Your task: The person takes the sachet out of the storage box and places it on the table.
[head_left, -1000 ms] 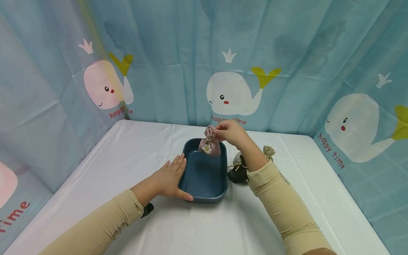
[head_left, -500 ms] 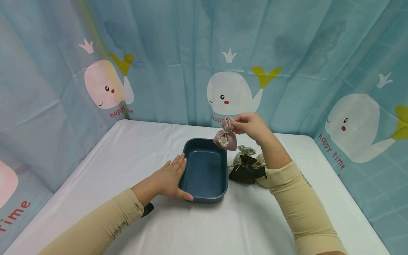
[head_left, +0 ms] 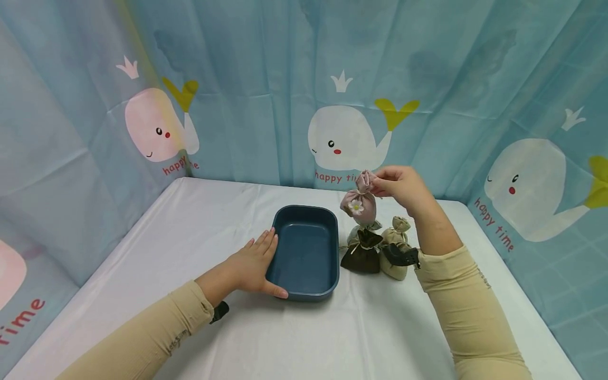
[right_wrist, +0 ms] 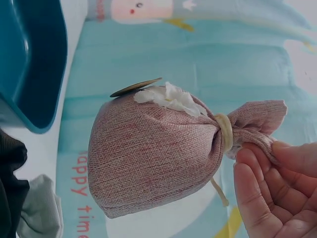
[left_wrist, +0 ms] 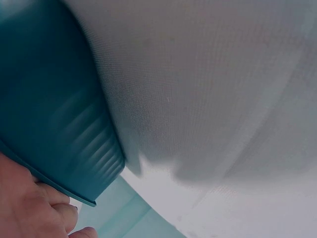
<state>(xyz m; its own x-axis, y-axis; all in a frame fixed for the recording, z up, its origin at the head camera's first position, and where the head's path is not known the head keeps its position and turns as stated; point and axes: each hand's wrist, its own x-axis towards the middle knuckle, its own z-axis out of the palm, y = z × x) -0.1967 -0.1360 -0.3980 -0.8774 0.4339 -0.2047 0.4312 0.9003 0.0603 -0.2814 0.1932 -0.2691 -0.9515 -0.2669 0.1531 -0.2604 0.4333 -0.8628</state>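
Note:
A pink cloth drawstring pouch [right_wrist: 153,158] with a white flower hangs in the air; my right hand [head_left: 401,184] pinches its gathered neck between thumb and fingers. In the head view the pouch overlaps the back of a pale green pouch [head_left: 353,236]. My left hand [head_left: 252,264] lies along the left rim of a blue rectangular tub [head_left: 306,296], fingers straight and thumb at the near corner. The left wrist view shows the tub's ribbed outer wall [left_wrist: 64,114] close up.
A dark brown pouch [head_left: 361,260] and a beige pouch [head_left: 393,268] stand on the white-covered table [head_left: 285,338], right of the tub. The pale green pouch is behind the brown one. A blue whale-print curtain [head_left: 247,132] encloses the table's back and sides.
My right hand has carried the pink pouch rightward from over the tub to above the other pouches, bringing them into fuller view. The left hand stays on the rim.

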